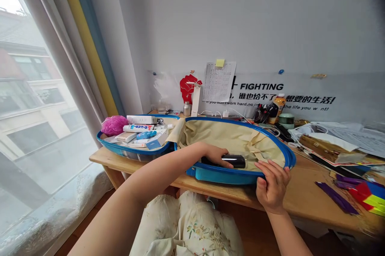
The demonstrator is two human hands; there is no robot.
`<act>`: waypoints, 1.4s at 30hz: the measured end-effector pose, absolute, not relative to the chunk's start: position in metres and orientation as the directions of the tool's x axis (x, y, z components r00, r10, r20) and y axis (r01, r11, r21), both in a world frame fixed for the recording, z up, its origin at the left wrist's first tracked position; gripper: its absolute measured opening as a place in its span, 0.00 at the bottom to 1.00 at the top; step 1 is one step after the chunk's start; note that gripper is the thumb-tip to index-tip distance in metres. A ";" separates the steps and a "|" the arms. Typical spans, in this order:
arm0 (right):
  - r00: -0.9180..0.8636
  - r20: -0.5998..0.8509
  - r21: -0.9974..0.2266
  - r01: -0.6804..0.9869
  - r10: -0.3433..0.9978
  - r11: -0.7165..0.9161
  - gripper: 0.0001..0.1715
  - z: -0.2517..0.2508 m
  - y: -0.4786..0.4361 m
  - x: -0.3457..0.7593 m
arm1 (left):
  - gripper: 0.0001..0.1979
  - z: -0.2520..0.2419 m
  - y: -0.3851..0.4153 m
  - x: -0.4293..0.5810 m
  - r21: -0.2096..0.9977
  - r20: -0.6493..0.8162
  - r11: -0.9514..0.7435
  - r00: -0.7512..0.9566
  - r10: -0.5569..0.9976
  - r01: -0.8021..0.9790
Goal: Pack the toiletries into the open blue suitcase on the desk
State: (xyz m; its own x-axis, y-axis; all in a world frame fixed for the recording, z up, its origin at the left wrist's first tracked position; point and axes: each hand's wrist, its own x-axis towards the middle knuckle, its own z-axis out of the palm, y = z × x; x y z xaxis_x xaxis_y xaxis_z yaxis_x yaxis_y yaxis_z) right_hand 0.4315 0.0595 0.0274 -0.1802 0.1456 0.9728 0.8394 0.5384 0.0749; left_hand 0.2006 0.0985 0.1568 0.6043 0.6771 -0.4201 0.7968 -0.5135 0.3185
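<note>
An open blue suitcase [228,177] with a beige lining lies on the wooden desk. My left hand [217,155] reaches into its right half and is closed around a dark, glossy bottle [236,161]. The bottle lies sideways near the front wall, its clear end pointing right; its other end is hidden by my hand. At the suitcase's front right corner, my right hand [274,183] rests with fingers stretched over the blue rim and the thumb apart. It holds nothing.
Toiletries fill the left half, including a pink bath puff [113,125], a toothpaste tube [137,128] and several boxes. Right of the suitcase lie papers [345,137], a brown pouch [327,148] and coloured strips [365,196]. An orange-labelled bottle [277,108] stands by the wall.
</note>
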 end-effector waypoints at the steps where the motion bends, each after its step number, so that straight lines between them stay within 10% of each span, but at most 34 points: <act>1: -0.180 0.973 0.075 0.838 0.144 0.540 0.21 0.028 0.059 0.431 | 0.38 0.154 0.099 0.199 0.336 -0.427 -0.511 0.612 0.666 0.791; 42: -0.161 0.984 0.087 0.804 0.075 0.588 0.20 0.032 0.059 0.427 | 0.39 0.154 0.094 0.197 0.230 -0.490 -0.471 0.520 0.700 0.851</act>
State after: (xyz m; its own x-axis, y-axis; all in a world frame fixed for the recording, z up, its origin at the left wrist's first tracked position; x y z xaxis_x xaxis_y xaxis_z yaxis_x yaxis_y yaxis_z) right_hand 0.4268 0.0593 0.0322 -0.1614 0.0749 0.9840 0.8038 0.5884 0.0871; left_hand 0.1965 0.0939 0.1545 0.5197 0.6998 -0.4900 0.8515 -0.4712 0.2301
